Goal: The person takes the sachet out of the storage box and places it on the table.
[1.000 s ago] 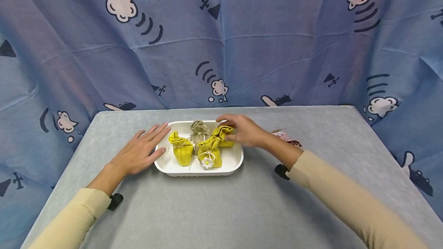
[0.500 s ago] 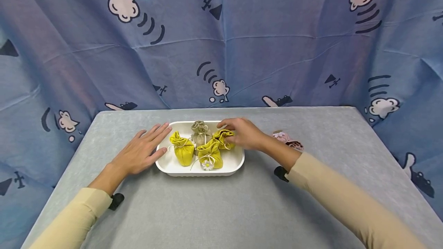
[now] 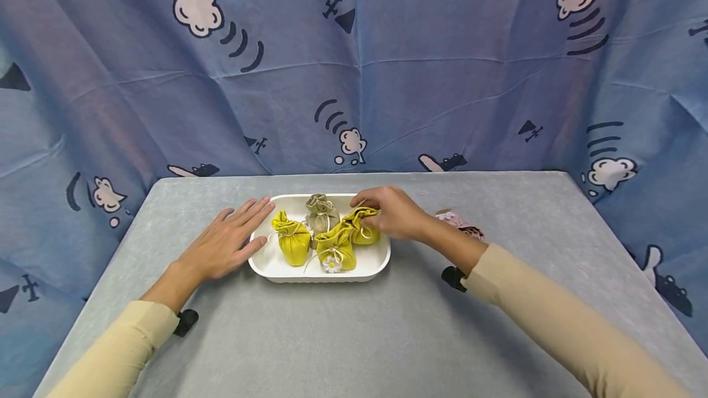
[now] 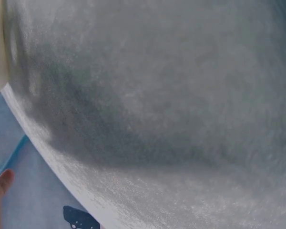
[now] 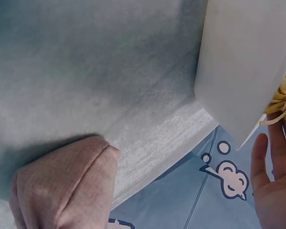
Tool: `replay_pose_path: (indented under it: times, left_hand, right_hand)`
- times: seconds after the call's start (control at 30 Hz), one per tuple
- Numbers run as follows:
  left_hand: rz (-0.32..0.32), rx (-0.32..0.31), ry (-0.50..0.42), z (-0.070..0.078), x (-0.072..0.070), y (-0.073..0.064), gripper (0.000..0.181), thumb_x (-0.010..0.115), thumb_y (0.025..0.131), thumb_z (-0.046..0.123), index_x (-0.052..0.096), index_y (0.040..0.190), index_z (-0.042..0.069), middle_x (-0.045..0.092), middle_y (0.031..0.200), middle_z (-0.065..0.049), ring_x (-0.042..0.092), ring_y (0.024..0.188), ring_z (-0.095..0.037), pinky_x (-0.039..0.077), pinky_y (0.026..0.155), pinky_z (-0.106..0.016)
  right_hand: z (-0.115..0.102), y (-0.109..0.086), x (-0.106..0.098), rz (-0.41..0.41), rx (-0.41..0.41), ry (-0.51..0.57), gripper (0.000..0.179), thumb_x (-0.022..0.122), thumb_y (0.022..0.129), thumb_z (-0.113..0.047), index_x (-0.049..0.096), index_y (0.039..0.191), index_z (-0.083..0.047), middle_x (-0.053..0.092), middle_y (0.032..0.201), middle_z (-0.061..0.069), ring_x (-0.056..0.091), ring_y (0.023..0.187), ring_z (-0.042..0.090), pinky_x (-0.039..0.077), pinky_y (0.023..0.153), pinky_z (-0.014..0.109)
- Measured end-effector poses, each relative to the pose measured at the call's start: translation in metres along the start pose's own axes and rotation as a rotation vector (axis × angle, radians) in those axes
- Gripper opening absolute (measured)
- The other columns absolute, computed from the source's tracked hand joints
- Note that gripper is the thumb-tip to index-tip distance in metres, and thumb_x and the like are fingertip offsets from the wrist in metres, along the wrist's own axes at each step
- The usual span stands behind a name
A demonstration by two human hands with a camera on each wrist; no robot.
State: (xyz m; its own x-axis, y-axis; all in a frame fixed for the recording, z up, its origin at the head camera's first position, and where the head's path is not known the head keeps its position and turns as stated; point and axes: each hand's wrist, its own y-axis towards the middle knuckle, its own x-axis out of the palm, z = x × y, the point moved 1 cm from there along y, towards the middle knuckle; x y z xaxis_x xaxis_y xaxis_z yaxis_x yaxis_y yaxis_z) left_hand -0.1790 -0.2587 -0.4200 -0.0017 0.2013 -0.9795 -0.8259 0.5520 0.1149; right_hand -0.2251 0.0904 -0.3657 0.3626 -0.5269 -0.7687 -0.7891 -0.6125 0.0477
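Several small drawstring pouches sit in a white tray [image 3: 279, 269]. A yellow pouch [image 3: 293, 247] is at the left. Another yellow pouch [image 3: 337, 250] with a white flower stands at the front, and an olive-grey pouch [image 3: 321, 217] is behind. At the tray's right end, my right hand [image 3: 395, 214] pinches a third yellow pouch [image 3: 366, 232] near its top. The right wrist view shows the fingers [image 5: 279, 157] at that pouch's gathered yellow cloth [image 5: 279, 101], partly cut off. My left hand [image 3: 224, 241] lies with straight fingers along the tray's left end.
A pink pouch [image 3: 453, 220] lies on the grey table [image 3: 332, 336] behind my right forearm; it looms close in the right wrist view, a pinkish cloth pouch [image 5: 69, 183]. Behind the table hangs a blue patterned curtain [image 3: 354, 66].
My right hand has lowered slightly, and the yellow pouch in it sits a little lower and farther right in the tray. My left hand stays in place.
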Motion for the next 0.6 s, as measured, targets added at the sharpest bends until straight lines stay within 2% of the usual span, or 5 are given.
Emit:
replay_pose_path:
  times: [0.27, 0.6]
  left_hand:
    - [0.001, -0.001, -0.001, 0.001, 0.000, 0.000, 0.066, 0.044, 0.104, 0.044, 0.021, 0.161, 0.019, 0.021, 0.165, -0.004, 0.024, 0.149, -0.032, 0.025, 0.109, -0.063]
    - [0.002, -0.001, 0.004, 0.001, 0.001, 0.000, 0.066, 0.043, 0.104, 0.045, 0.020, 0.161, 0.020, 0.020, 0.165, -0.002, 0.024, 0.149, -0.032, 0.026, 0.109, -0.063]
  right_hand:
    - [-0.004, -0.004, -0.008, 0.026, 0.001, 0.018, 0.033, 0.079, 0.083, -0.005, 0.072, 0.115, -0.003, 0.076, 0.102, 0.007, 0.071, 0.100, 0.024, 0.050, 0.095, 0.046]
    - [-0.015, -0.007, -0.028, 0.091, -0.015, 0.033, 0.032, 0.082, 0.080, -0.003, 0.074, 0.112, -0.006, 0.076, 0.099, 0.004, 0.071, 0.097, 0.022, 0.049, 0.095, 0.045]
